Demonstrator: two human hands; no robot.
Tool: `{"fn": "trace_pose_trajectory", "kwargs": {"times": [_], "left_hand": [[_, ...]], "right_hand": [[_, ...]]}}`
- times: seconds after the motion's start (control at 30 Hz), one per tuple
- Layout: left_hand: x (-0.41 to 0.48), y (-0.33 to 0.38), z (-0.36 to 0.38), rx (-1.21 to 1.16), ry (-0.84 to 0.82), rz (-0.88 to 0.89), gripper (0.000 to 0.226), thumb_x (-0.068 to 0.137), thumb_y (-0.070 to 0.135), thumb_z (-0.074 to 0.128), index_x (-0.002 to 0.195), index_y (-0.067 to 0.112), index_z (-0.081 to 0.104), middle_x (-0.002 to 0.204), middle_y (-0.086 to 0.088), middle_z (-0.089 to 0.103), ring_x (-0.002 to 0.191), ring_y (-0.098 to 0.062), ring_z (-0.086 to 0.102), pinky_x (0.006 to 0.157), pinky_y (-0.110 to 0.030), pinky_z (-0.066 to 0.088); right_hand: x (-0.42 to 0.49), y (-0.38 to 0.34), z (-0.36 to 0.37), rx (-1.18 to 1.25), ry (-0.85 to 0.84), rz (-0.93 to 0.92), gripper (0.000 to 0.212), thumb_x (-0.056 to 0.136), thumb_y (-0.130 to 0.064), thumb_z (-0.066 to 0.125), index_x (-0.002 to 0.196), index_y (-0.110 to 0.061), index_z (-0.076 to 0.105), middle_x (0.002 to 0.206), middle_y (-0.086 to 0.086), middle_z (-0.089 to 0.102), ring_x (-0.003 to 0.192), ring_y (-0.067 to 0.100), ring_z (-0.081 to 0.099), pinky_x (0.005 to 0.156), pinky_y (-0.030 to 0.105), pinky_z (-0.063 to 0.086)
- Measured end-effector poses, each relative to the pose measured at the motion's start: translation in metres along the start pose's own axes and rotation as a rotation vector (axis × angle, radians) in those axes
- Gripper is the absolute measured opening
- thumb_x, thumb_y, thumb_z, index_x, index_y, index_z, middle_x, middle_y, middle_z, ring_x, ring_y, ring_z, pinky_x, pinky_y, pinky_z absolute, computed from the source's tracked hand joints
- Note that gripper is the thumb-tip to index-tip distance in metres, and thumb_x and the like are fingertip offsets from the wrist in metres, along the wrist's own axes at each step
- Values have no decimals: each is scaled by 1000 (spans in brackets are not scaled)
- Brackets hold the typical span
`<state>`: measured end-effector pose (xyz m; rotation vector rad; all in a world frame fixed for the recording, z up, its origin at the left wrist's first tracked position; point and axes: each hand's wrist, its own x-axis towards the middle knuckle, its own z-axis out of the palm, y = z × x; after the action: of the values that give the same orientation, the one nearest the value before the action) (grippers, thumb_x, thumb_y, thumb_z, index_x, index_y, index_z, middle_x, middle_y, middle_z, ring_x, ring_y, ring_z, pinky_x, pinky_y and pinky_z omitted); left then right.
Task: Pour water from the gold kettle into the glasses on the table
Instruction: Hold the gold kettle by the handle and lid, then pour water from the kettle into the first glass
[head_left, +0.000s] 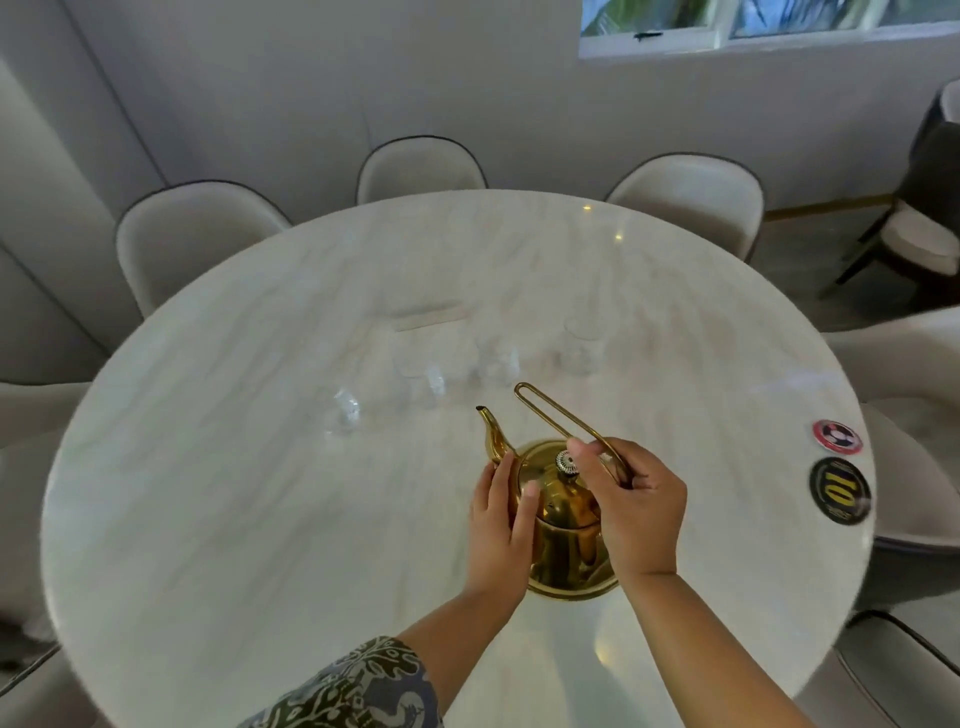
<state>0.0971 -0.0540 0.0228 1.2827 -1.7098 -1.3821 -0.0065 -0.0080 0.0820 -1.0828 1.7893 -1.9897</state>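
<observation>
Gold metal catches the light near the table's (208, 519) near edge, where the kettle (566, 540) stands upright on the marble top between both hands, its spout (491, 434) aimed away toward the glasses. From the head view, the only one given, the left hand (501, 525) lies flat against the kettle's side with fingers together and the thumb on the shoulder, probably to steady the body. The right hand (636, 512) closes its fingers around the wire handle (561, 415), which is tipped forward rather than upright, so it looks like the handle is being brought up for a lift. Clear glasses (498, 358) stand in a loose row well beyond the spout; they are blurred, and whether any holds water cannot be told. Two round coasters (839, 488) sit at the right rim, out of the way. Pouring seems not yet begun.
</observation>
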Motion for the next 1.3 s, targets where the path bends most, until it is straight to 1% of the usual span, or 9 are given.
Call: {"fn": "trace_pose_trajectory", "kwargs": {"times": [0.1,0.23,0.4,0.57,0.67,0.77,0.97,1.17,1.3], "left_hand": [[9,-4,-38,52,63,28,61,83,67,35,140,52,19,154,11,22,141,-13,22,115,-45,28],[18,-4,-87,94,117,121,47,88,61,34,129,68,13,152,16,23,141,-10,23,116,-43,26],[32,-8,-135,118,115,165,40,95,49,32,135,55,30,151,20,24,141,-5,18,118,-42,22],[51,-15,-167,115,91,178,38,98,42,30,135,50,35,142,29,26,140,0,16,119,-39,18],[62,-19,-179,79,73,174,36,98,42,31,132,54,34,141,28,27,140,-1,18,119,-40,21],[73,-21,-185,67,53,146,36,98,43,30,132,55,34,144,25,27,142,-4,18,118,-41,21],[90,-24,-191,29,23,95,39,98,43,30,137,46,35,150,11,30,141,-10,24,117,-41,26],[101,-21,-193,-22,-13,45,40,99,42,29,138,43,35,148,6,37,136,-16,34,114,-41,32],[107,-19,-194,-74,-24,15,38,99,42,29,136,43,36,143,3,42,129,-17,42,108,-39,40]], "right_hand": [[3,-12,37,38,-50,6,14,78,-18,74,70,-29,67,64,-24,69,71,3,67,61,3,49],[5,-25,85,56,-109,20,12,78,-20,75,70,-26,68,64,-22,69,70,2,67,60,4,49],[9,-37,139,48,-147,26,9,78,-25,75,71,-22,70,62,-11,69,62,5,64,58,5,49],[17,-41,178,-11,-178,-3,8,78,-29,75,80,-22,72,65,11,69,65,28,57,53,12,48],[25,-38,195,-19,-216,7,17,76,-34,74,84,-19,74,55,12,59,49,22,43,48,12,43],[33,-35,208,-57,-244,13,19,77,-34,74,85,-17,75,56,19,59,48,16,41,48,15,42],[46,-29,228,-131,-272,30,26,79,-38,72,91,-15,75,72,4,73,65,28,63,60,33,56],[63,-22,245,-182,-317,25,32,80,-40,72,95,-12,76,79,1,74,68,13,65,63,26,54],[71,-20,254,-236,-342,13,35,80,-42,71,93,-11,76,76,4,74,66,16,64,62,30,55]]}}
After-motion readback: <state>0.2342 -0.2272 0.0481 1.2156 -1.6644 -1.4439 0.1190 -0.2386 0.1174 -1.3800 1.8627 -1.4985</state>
